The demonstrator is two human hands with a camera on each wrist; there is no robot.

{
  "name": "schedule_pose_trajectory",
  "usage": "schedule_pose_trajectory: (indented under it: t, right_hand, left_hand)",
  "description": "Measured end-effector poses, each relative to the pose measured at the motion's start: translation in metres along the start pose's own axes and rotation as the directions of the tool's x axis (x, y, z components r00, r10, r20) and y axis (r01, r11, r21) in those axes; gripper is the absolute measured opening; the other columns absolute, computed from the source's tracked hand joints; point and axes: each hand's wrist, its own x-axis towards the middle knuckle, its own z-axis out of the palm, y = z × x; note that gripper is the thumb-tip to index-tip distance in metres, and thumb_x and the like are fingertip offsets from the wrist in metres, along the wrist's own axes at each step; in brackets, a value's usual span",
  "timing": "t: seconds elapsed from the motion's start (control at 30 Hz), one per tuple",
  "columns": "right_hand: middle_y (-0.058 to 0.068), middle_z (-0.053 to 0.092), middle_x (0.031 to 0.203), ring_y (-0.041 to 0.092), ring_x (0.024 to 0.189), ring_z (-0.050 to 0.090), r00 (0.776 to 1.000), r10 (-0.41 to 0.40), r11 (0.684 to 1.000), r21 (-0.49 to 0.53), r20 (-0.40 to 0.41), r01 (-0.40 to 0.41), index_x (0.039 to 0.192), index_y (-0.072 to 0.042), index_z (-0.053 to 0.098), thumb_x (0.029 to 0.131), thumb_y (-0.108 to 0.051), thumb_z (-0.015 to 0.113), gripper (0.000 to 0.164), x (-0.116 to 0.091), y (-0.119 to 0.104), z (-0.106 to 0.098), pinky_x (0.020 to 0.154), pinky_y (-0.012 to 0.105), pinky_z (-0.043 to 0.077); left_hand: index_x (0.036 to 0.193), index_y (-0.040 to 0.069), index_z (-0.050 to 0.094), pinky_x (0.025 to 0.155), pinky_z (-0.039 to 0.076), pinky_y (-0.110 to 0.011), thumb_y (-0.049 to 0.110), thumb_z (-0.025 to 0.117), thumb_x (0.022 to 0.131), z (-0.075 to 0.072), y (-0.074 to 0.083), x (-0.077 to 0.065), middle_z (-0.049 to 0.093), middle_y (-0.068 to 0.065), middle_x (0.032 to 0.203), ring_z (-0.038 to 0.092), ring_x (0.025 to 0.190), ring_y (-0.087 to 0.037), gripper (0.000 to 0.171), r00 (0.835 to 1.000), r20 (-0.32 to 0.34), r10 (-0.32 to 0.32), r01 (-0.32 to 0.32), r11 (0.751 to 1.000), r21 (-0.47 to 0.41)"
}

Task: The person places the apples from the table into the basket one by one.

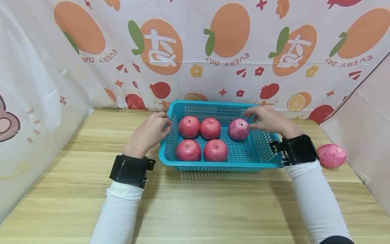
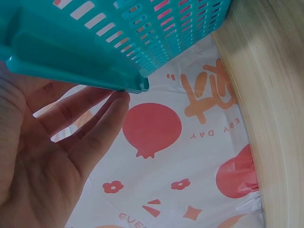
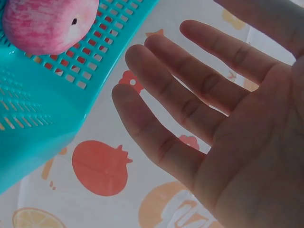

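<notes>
My left hand (image 1: 151, 131) is at the left end of a blue plastic basket (image 1: 213, 165). In the left wrist view, its fingers (image 2: 97, 130) reach the underside of the basket's rim; the thumb is hidden there. Over the basket's right end, my right hand (image 1: 269, 120) spreads its fingers and holds nothing. Beside its fingertips in the head view lies a streaked pink-and-white apple-like fruit (image 1: 238, 129), which the right wrist view shows apart from the fingers (image 3: 156, 88). Several red apples, among them one at the back left (image 1: 189, 127), sit in the basket's left half.
Another streaked pink fruit (image 1: 331, 156) rests on the wooden table (image 1: 213, 206), right of the basket near my right wrist. A white fruit-printed cloth (image 1: 195, 40) hangs close behind the basket, with more cloth at both sides.
</notes>
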Motion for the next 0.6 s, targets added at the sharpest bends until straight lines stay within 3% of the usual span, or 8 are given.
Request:
schedule_pose_trajectory:
  t: [0.6]
  right_hand:
    - [0.014,0.059,0.106,0.025,0.089,0.055,0.999,0.022,1.0,0.002,-0.028,-0.022,0.113,-0.003,0.057,0.076,-0.015,0.07,0.041,-0.009,0.015,-0.008,0.072,0.045,0.052]
  left_hand:
    - [0.094,-0.004,0.066,0.078,0.053,-0.041,0.007,0.068,0.077,-0.001,0.0,0.002,0.059,-0.016,0.098,0.052,0.091,-0.028,0.02,1.0,0.002,0.007,-0.007,1.0,-0.003]
